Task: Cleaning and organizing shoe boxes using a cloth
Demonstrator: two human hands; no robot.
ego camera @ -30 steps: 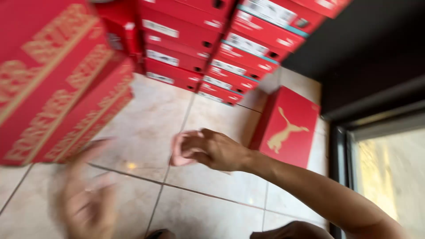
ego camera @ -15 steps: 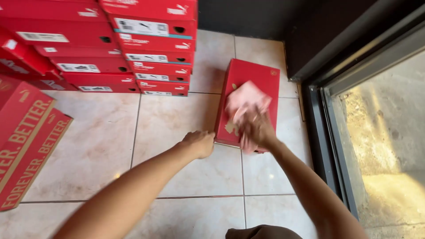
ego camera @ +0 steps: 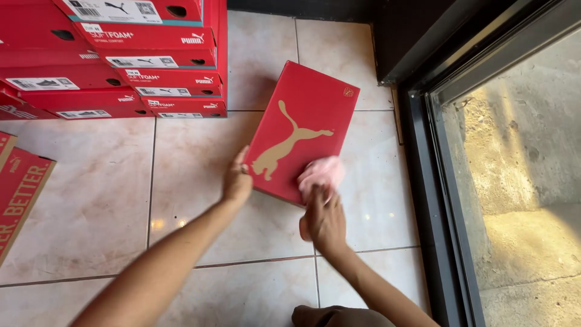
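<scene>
The left hand [ego camera: 237, 181] is resting open against the red shoe box [ego camera: 305, 130] at its 8 o'clock edge. The right hand [ego camera: 324, 218] is clamping a pink cloth [ego camera: 321, 172] at the box's 5 o'clock corner.

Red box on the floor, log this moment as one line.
left hand: steadies red box edge | right hand: presses pink cloth on lid | tiled floor

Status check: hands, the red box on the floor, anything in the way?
Left hand on red box edge. Right hand presses pink cloth on lid. Box flat on tile floor. Nothing blocking.
</scene>
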